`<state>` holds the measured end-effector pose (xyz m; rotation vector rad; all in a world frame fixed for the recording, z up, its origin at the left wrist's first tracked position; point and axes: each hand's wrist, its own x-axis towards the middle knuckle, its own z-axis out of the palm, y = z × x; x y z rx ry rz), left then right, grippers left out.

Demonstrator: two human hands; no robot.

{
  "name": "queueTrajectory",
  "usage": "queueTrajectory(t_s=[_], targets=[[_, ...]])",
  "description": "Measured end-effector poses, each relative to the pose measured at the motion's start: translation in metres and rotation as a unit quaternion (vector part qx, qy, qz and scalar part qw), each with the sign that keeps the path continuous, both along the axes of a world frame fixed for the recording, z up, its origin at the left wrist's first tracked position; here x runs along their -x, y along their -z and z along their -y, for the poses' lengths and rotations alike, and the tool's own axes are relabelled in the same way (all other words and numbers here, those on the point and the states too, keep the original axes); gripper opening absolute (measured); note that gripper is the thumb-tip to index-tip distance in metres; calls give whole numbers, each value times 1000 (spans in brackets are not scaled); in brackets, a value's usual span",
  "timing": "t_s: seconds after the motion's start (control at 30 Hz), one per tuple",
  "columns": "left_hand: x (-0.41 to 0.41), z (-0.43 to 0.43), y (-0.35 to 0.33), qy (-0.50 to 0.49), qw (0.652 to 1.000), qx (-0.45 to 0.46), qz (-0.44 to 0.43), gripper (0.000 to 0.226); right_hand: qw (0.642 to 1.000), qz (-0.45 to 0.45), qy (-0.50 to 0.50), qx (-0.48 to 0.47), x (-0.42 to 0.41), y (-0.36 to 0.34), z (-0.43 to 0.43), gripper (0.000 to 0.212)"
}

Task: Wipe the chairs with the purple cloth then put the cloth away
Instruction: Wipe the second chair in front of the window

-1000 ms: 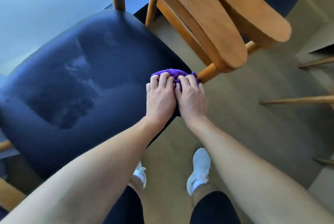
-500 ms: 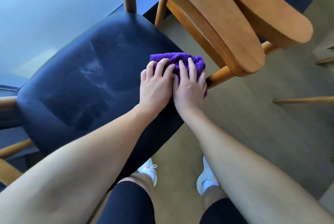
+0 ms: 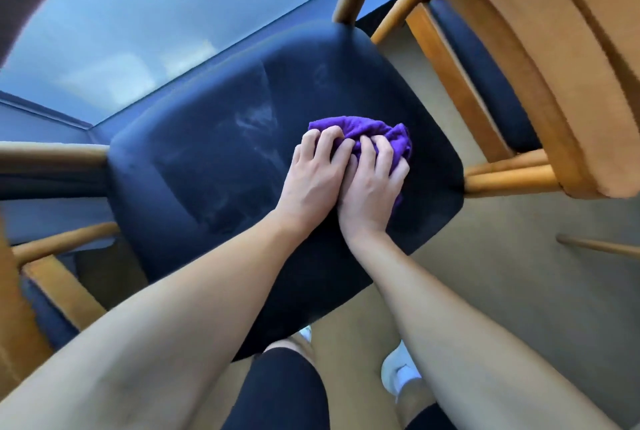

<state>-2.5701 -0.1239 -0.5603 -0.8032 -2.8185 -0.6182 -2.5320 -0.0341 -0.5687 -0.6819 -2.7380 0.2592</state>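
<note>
**Q:** What's in shot?

**A:** Head-cam view, looking down. My left hand (image 3: 313, 173) & right hand (image 3: 372, 183) lie side by side, touching, on the purple cloth (image 3: 360, 126). The fingers of both curl into it and hold it in a tight wad. The cloth is pressed on the dark seat (image 3: 214, 159) of a wooden chair, right of the seat's middle. A pale backrest (image 3: 540, 65) hangs close on the right, and a glass table (image 3: 138, 31) sits beyond the seat.

**Q:** What could go wrong from here?

**A:** Three things, imo.
1. The cloth is so bunched that only a small patch can touch the seat. Pale smears show left of my hands, so a wad like this prob. leaves streaks or misses bits.
2. Both arms are leaning in. If I push hard toward the far edge, the chair could skid on the smooth floor (image 3: 502, 273) & bump the table.
3. The backrest is near my right hand, so a wide stroke that way could crack my knuckles on the wood or snag the cloth.

**Q:** Anything hidden?

**A:** Yes, I can't tell how the cloth's underside lies.
</note>
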Motion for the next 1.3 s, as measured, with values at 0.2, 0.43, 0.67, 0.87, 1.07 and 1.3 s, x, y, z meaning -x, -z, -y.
queueTrajectory(t_s=[0.2, 0.43, 0.67, 0.87, 1.07, 1.3], targets=[[13, 82, -7, -170, 985, -11, 38, 28, 995, -14, -95, 42, 41, 1, 85, 34], [19, 150, -25, -371, 900, -165, 158, 33, 955, -14, -255, 151, 77, -15, 163, 40], [29, 131, -40, -413, 830, -333, 172, 34, 923, -56, -281, 256, 81, -38, 125, 32], [51, 107, -63, -358, 746, -466, 313, 15, 883, -102, -251, 383, 83, -55, 94, 24], [62, 125, -77, -361, 760, -458, 287, 33, 921, -77, -296, 240, 91, -56, 83, 26], [63, 117, -44, -360, 919, -64, 145, 38, 972, 11, -227, 64, 110, -30, 96, 40]])
